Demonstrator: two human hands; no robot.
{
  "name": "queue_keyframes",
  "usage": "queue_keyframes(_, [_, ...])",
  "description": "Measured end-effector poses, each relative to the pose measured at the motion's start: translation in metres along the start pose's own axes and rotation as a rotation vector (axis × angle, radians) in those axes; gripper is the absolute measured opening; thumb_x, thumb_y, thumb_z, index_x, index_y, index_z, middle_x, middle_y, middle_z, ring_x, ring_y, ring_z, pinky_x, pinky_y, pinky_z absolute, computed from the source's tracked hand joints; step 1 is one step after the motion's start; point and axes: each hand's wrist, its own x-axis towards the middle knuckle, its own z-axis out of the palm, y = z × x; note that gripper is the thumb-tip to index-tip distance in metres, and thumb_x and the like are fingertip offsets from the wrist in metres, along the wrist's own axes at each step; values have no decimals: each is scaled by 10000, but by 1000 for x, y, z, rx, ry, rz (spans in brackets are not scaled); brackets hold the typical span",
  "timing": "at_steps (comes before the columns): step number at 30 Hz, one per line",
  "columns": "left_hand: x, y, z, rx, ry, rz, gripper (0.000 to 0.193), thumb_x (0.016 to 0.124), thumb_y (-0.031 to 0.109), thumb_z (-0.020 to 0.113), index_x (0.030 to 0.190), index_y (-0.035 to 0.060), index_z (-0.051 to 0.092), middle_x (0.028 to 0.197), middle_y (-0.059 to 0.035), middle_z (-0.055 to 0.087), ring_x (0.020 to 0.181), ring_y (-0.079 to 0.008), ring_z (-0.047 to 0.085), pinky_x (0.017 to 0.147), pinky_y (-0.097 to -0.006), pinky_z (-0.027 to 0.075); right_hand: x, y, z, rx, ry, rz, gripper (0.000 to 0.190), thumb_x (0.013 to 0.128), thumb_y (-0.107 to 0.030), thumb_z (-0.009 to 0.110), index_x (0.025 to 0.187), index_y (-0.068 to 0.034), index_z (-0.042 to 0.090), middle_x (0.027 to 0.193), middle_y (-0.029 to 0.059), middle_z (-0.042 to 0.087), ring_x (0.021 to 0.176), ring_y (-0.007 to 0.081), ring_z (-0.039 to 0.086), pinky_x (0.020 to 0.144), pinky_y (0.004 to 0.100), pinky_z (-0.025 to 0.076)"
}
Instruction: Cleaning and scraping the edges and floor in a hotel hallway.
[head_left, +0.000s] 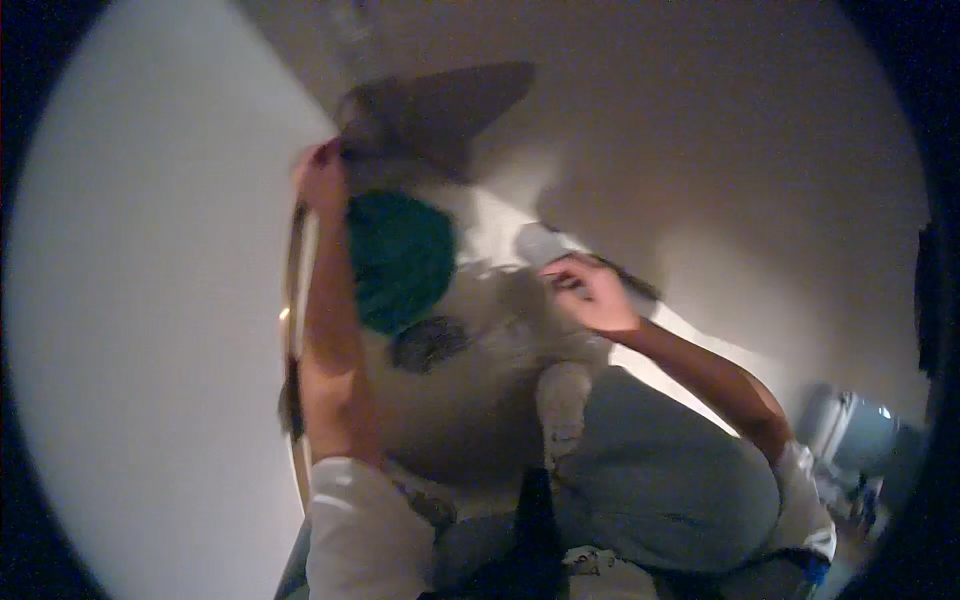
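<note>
My left hand (322, 178) reaches forward along the edge of a large pale flat surface (165, 300). Its fingers are bent at a dark spot beside that edge; whether they grip anything is too blurred to tell. Below its wrist lies a dark green rounded thing (405, 259), perhaps fabric, partly behind my left forearm. A smaller dark grey round thing (429, 345) sits just below the green one. My right hand (594, 296) is over the floor with curled fingers, close to a whitish rounded object (540, 244). I cannot tell whether it holds that object.
A narrow brownish strip (289, 322) runs along the pale surface's edge. My bent knee in grey trousers (667, 465) and a light shoe (564, 416) are below. At the right stands a bluish container (862, 431) with a pale rim. A dark shape (457, 112) spreads ahead.
</note>
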Motion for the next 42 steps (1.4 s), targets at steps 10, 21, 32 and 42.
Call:
queue_keyframes(10, [38,-34,33,343,-186,376,285,881,294,489,1054,101,609,1038,-82,617,958,-233,559,846,-349,435,55,19,65,-97,167,-82,263,622,-178,608,857,-62,633,849,151,615,822,328,589,703,420,471])
queue_keyframes(21, [37,22,22,168,-352,254,354,923,311,408,1126,55,544,1121,-143,558,1060,-274,496,933,-379,371,67,23,83,-38,193,-99,234,605,-180,626,794,-43,604,782,160,603,764,359,584,666,431,467])
queue_keyframes(32, [20,19,-79,9,-447,-72,424,966,328,327,1199,9,480,1204,-204,498,1162,-315,433,1019,-409,306,32,-12,24,61,-147,23,375,786,-170,602,1152,-101,556,1029,125,602,905,249,612,803,352,484])
queue_keyframes(42, [60,71,-67,-83,-54,-276,190,739,109,618,894,17,560,830,-162,607,777,-336,587,707,-422,455,68,-30,14,-7,-257,78,266,786,-57,565,1051,-56,575,965,110,559,823,194,593,671,278,496])
